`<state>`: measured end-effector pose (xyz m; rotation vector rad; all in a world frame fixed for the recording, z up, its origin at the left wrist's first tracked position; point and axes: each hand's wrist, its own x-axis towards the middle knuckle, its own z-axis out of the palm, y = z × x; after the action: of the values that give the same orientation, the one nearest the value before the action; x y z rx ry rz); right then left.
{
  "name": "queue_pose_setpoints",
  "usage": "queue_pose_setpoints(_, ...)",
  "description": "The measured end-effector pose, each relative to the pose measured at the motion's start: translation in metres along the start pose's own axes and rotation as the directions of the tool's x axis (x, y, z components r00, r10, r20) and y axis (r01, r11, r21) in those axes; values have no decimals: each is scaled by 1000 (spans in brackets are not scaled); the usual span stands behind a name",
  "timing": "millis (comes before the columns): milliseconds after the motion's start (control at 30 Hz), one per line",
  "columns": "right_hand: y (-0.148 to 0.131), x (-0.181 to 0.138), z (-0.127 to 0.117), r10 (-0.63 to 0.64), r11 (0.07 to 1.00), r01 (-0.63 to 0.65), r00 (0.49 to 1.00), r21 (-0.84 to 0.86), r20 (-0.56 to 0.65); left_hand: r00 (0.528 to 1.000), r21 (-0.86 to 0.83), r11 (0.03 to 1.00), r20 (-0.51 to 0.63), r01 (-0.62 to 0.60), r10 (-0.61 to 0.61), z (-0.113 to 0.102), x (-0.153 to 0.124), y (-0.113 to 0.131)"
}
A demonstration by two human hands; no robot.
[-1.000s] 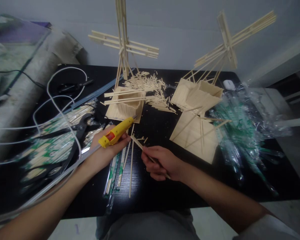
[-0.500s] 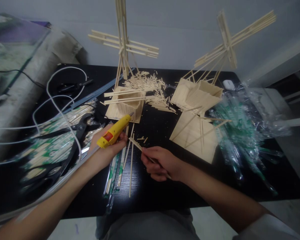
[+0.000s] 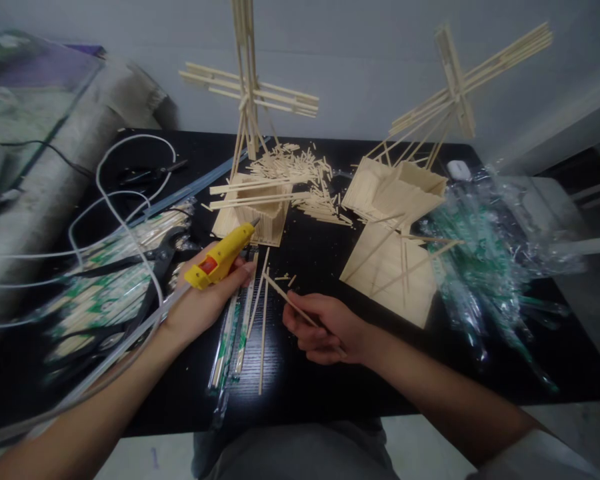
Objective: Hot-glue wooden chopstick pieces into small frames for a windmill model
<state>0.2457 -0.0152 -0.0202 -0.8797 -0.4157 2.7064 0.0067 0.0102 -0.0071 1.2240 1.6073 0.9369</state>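
Observation:
My left hand (image 3: 205, 300) is wrapped round a yellow glue gun (image 3: 223, 257), its nozzle pointing up and to the right. In front of the nozzle stands a stick-built windmill model (image 3: 263, 223) with crossed stick blades. My right hand (image 3: 325, 327) pinches a thin wooden stick (image 3: 300, 310), whose far end points up and left, apart from the gun. Loose sticks (image 3: 263, 333) and wrapped chopsticks (image 3: 224, 353) lie on the table between my hands. Small cut stick pieces (image 3: 283, 277) lie just beyond the held stick.
A second windmill model (image 3: 405, 187) stands at the back right, with a wooden board (image 3: 395, 280) before it. A heap of cut sticks (image 3: 300, 170) lies between the models. Left are large scissors (image 3: 140, 313) and a white cable (image 3: 125, 223); right, crumpled plastic wrappers (image 3: 480, 247).
My left hand has drawn the glue gun slightly left, so its nozzle is farther from the held stick. The stick in my right hand has tilted a little.

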Motion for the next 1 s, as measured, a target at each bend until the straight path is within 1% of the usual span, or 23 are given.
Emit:
queue_pose_setpoints(133, -1, 0, 0, 18, 1000, -18, 999, 6, 33, 1000, -68, 998, -7, -17, 17, 4, -3, 3)
queue_pose_setpoints(233, -1, 0, 0, 12, 1000, -13, 999, 13, 50, 999, -38, 999, 8, -35, 36, 4, -3, 3)
queue_pose_setpoints(400, 0, 1, -3, 24, 1000, -24, 995, 2, 96, 992, -44, 996, 92, -78, 82, 0, -3, 1)
queue_pose_setpoints(500, 1, 2, -6, 36, 999, -35, 990, -11, 135, 988, -20, 994, 109, -110, 112, 0, -3, -1)
queue_pose_setpoints(567, 1, 2, -6, 22, 1000, -19, 988, -17, 153, 986, -16, 992, 111, -123, 124, -1, -2, -3)
queue_pose_setpoints(667, 2, 4, -4, -72, 996, 79, 989, -47, 130, 992, -41, 995, 79, -95, 98, -2, 0, -3)
queue_pose_setpoints(767, 3, 5, -2, -232, 969, 233, 972, -87, 19, 999, -46, 998, 11, -49, 50, -3, 1, 2)
queue_pose_setpoints(833, 3, 6, -2, -323, 943, 315, 944, -105, -70, 999, -42, 999, -44, -32, 30, -5, 3, 6)
queue_pose_setpoints(900, 2, 6, -2, -405, 912, 391, 905, -121, -133, 996, -34, 999, -89, -33, 30, -6, 5, 9)
queue_pose_setpoints(1000, 1, 5, -2, -495, 869, 485, 858, -98, -139, 990, -30, 997, -128, -68, 64, -6, 7, 10)
